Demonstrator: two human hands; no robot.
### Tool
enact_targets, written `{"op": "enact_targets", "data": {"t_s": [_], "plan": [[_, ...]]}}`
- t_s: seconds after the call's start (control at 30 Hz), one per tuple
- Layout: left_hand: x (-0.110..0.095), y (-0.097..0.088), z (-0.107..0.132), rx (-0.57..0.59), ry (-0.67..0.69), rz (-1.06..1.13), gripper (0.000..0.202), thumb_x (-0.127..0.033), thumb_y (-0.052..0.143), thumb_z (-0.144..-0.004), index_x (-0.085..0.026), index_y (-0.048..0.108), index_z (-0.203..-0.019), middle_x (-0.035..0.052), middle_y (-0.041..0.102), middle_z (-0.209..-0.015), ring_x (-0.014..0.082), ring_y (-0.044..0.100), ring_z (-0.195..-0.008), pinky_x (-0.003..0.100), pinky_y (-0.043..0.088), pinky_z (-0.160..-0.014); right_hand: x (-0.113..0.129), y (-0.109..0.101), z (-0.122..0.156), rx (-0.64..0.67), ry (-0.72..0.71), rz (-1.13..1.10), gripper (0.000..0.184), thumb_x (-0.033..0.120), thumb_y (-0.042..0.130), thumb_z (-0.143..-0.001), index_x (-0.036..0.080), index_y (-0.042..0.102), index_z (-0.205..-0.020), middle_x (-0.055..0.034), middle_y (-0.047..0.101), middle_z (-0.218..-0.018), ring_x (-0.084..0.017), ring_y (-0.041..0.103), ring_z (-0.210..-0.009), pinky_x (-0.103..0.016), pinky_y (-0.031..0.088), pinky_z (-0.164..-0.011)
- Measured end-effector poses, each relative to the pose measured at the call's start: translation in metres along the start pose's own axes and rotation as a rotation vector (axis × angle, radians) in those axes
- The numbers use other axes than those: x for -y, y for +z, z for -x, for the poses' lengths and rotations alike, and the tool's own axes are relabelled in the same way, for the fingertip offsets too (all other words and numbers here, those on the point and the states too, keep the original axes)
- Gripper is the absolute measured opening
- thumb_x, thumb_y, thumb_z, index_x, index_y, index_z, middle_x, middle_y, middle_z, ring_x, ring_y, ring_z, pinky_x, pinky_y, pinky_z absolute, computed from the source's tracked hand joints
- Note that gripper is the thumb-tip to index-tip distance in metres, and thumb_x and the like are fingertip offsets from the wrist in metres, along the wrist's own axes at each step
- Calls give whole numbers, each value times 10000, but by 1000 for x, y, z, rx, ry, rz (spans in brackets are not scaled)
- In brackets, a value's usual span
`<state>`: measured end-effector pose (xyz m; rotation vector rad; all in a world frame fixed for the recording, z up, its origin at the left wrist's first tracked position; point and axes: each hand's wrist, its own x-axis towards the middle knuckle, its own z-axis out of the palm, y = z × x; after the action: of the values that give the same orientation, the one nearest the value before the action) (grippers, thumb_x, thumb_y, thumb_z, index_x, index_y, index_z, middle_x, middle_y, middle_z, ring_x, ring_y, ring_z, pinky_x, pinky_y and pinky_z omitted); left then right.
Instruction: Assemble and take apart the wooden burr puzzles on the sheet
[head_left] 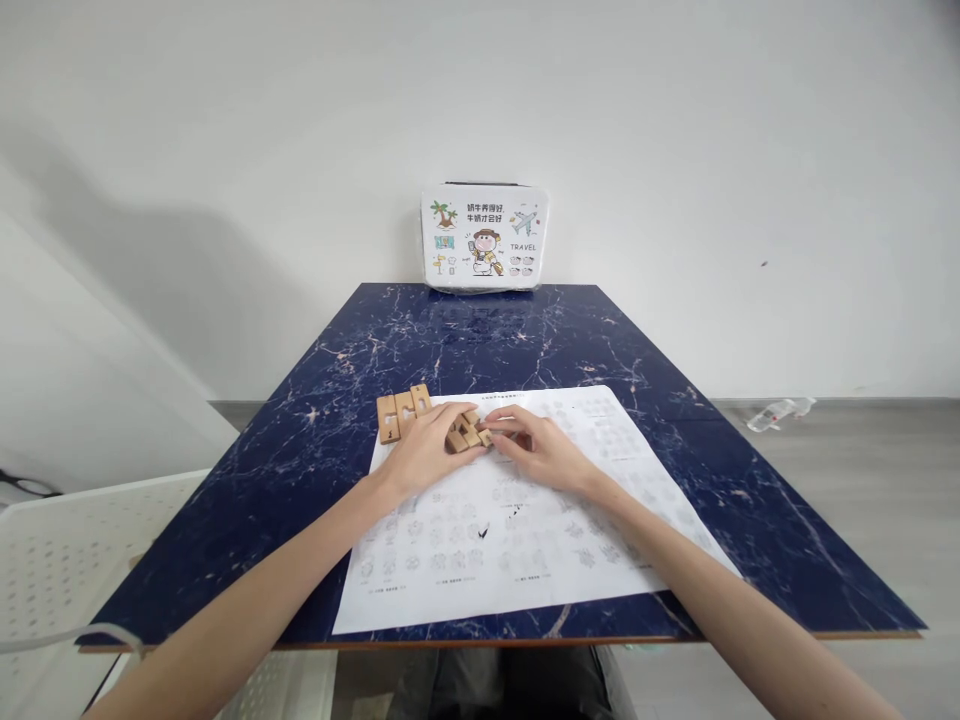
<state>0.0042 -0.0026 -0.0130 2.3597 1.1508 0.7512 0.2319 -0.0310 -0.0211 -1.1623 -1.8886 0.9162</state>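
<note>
Both my hands meet over a small cluster of notched wooden puzzle pieces [469,434] lying on a printed instruction sheet [517,520]. My left hand [426,447] curls round the cluster from the left. From the right, my right hand [536,447] pinches the same cluster with its fingertips. Three more wooden pieces [403,410] lie side by side just left of my left hand, at the sheet's top left corner. How the gripped pieces interlock is hidden by my fingers.
The sheet lies on a dark blue marble-patterned table [360,350]. A white illustrated box [484,238] leans against the wall at the table's far edge. A white perforated rack [67,560] stands at lower left. A plastic bottle [780,411] lies on the floor at right.
</note>
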Motion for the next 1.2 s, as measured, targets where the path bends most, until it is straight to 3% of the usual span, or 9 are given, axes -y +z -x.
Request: {"op": "enact_targets", "data": {"t_s": [0.17, 0.3, 0.57, 0.67, 0.73, 0.83, 0.93, 1.0, 1.2], "plan": [[-3, -2, 0, -41, -9, -30, 481, -408, 751, -912, -296, 590, -1352, 56, 686, -1381, 304, 634, -1288, 454, 501, -1093, -2, 0, 0, 5, -16, -43, 287, 416, 565, -1002, 281, 581, -1254, -86, 761, -1304, -165, 643, -650, -355, 541, -630], [-1, -5, -1, -65, -36, -47, 529, -453, 740, -919, -308, 563, -1396, 58, 674, -1418, 311, 634, -1294, 464, 502, -1091, -7, 3, -1, -7, -38, -88, 319, 380, 566, -1002, 292, 540, -1308, -99, 721, -1377, -213, 727, -817, -396, 573, -684], [4, -3, -2, 26, -24, -99, 499, -512, 695, -933, -276, 573, -1355, 86, 691, -1353, 319, 666, -1209, 470, 541, -989, -11, 6, -2, -41, -31, -74, 253, 351, 567, -997, 273, 573, -1238, -79, 773, -1235, -183, 682, -719, -384, 567, -678], [7, -3, -3, 50, 16, -144, 539, -558, 669, -946, -286, 550, -1395, 91, 655, -1412, 324, 621, -1291, 488, 513, -1052, -11, 7, -2, -54, -39, 4, 253, 327, 566, -997, 255, 602, -1236, -52, 778, -1020, -161, 632, -621, -356, 554, -625], [12, -5, -4, 48, 48, -198, 663, -646, 677, -913, -280, 518, -1443, 108, 593, -1498, 339, 541, -1395, 513, 452, -1140, -11, 7, -1, -63, -84, 67, 254, 301, 559, -998, 250, 614, -1240, -60, 745, -1039, -153, 630, -626, -349, 565, -625], [24, -10, -6, 52, 55, -297, 1001, -809, 705, -778, -246, 417, -1554, 150, 441, -1641, 387, 344, -1545, 567, 305, -1253, -12, 8, 0, -88, -228, 143, 280, 253, 573, -988, 262, 616, -1264, -102, 649, -1286, -204, 698, -913, -386, 615, -781], [37, -18, -6, 98, 37, -371, 1242, -894, 694, -685, -204, 299, -1639, 178, 292, -1725, 426, 178, -1608, 619, 141, -1302, -13, 9, 1, -124, -329, 246, 345, 226, 620, -971, 295, 613, -1309, -103, 586, -1368, -284, 598, -1253, -505, 557, -1043], [43, -24, -6, 148, 5, -400, 1273, -913, 665, -684, -188, 278, -1656, 186, 262, -1736, 434, 156, -1614, 631, 81, -1306, -12, 8, 2, -122, -363, 294, 394, 217, 643, -964, 314, 602, -1344, -101, 569, -1391, -302, 531, -1335, -551, 506, -1115], [45, -35, -8, 211, -88, -428, 1165, -906, 654, -696, -199, 432, -1594, 164, 369, -1695, 440, 258, -1582, 642, 228, -1261, -4, 10, 5, -30, -446, 370, 412, 249, 687, -959, 332, 630, -1359, -87, 527, -1486, -316, 473, -1367, -565, 498, -1123]]}}
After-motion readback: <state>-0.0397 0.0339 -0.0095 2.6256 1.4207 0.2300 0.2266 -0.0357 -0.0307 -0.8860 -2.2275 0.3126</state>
